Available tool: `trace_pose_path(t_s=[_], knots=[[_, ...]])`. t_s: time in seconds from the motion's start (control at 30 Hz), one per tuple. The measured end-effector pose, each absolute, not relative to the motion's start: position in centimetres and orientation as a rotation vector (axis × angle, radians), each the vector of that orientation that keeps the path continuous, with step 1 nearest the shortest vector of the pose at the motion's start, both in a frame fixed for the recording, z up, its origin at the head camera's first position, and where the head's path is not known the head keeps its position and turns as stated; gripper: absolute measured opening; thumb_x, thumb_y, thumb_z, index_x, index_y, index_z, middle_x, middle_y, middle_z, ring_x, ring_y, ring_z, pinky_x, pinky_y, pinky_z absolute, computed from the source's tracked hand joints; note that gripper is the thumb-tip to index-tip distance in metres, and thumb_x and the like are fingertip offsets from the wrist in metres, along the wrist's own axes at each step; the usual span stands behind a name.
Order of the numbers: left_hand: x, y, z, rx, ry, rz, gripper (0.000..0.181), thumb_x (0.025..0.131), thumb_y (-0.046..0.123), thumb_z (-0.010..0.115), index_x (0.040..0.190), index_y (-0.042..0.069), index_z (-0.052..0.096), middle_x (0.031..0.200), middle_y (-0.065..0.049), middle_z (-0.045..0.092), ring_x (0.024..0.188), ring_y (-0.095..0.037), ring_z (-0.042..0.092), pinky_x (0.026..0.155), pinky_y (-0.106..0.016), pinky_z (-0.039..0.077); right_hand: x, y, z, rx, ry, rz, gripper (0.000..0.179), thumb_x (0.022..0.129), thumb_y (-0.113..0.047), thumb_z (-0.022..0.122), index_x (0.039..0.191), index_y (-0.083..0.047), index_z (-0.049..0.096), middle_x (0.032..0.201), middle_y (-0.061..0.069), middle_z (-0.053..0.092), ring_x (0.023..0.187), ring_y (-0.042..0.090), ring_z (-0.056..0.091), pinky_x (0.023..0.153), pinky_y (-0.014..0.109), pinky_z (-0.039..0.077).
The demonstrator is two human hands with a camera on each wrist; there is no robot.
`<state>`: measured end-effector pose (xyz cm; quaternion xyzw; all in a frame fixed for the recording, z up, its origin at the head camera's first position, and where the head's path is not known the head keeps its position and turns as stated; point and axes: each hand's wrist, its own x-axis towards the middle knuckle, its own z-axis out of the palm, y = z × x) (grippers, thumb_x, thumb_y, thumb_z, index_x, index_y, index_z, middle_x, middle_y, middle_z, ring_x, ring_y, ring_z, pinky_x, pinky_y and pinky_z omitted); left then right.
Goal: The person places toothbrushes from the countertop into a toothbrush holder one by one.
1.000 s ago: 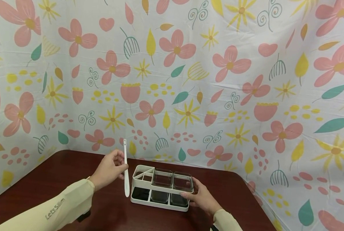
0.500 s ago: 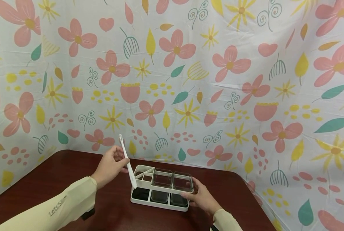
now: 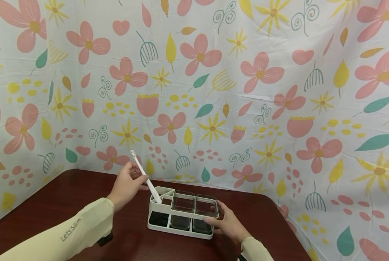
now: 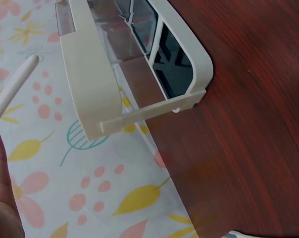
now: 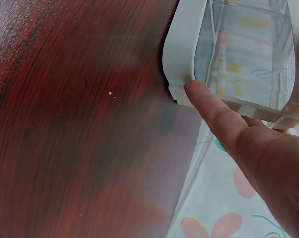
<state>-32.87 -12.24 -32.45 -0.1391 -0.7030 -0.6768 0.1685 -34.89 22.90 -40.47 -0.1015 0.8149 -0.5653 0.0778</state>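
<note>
My left hand (image 3: 129, 185) pinches a slim white toothbrush (image 3: 153, 192) between thumb and fingers, small head up and tilted left. Its lower handle end overlaps the left divided section of a two-tier white organizer rack (image 3: 163, 207). In the left wrist view, the rounded handle tip (image 4: 25, 67) appears beside the rack's upper tier (image 4: 87, 74). My right hand (image 3: 228, 223) grips the rack's right end, thumb at the front and fingers behind. From the right wrist, a finger (image 5: 214, 111) presses against the rack's cream end frame (image 5: 179, 49).
Two clear square containers (image 3: 183, 201) sit in the upper tier, right of the divided section. Below are several dark-looking compartments (image 3: 159, 219). The rack stands on a dark red wooden table (image 3: 73, 203), with a floral cloth (image 3: 197, 108) behind it.
My left hand has moved slightly right and tilted the toothbrush leftward at the top. Its lower end has shifted from beside the rack to its divided section. My right hand stays put.
</note>
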Motion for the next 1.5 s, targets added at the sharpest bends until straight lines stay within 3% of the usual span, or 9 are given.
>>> trace_pose_path(t_s=[0.4, 1.07, 1.5], knots=[[-33.5, -11.4, -32.8, -0.421, -1.966, -1.892, 0.023, 0.09, -0.01, 0.06, 0.106, -0.008, 0.043, 0.097, -0.023, 0.06, 0.087, -0.025, 0.068, 0.068, -0.037, 0.058, -34.9, 23.1, -40.5, -0.315, 2.43, -1.693, 0.104, 0.084, -0.027, 0.081, 0.153, 0.008, 0.011, 0.148, 0.037, 0.03, 0.108, 0.033, 0.063, 0.077, 0.052, 0.055], [-33.5, -10.0, -33.4, -0.484, -2.168, -1.617, 0.016, 0.093, 0.002, 0.066, 0.103, 0.0, 0.054, 0.087, -0.012, 0.06, 0.076, -0.03, 0.063, 0.06, -0.031, 0.056, -34.9, 23.3, -41.0, -0.316, 2.473, -1.685, 0.099, 0.085, -0.025, 0.081, 0.152, 0.006, 0.015, 0.142, 0.033, 0.042, 0.099, 0.029, 0.065, 0.069, 0.053, 0.056], [-34.4, -8.8, -33.9, -0.595, -2.302, -1.426, 0.014, 0.091, 0.002, 0.068, 0.1, 0.008, 0.059, 0.085, -0.003, 0.06, 0.07, -0.017, 0.06, 0.061, -0.03, 0.053, -34.7, 23.1, -41.0, -0.352, 2.471, -1.713, 0.098, 0.084, -0.026, 0.081, 0.151, 0.006, 0.017, 0.141, 0.034, 0.042, 0.097, 0.029, 0.065, 0.067, 0.051, 0.057]])
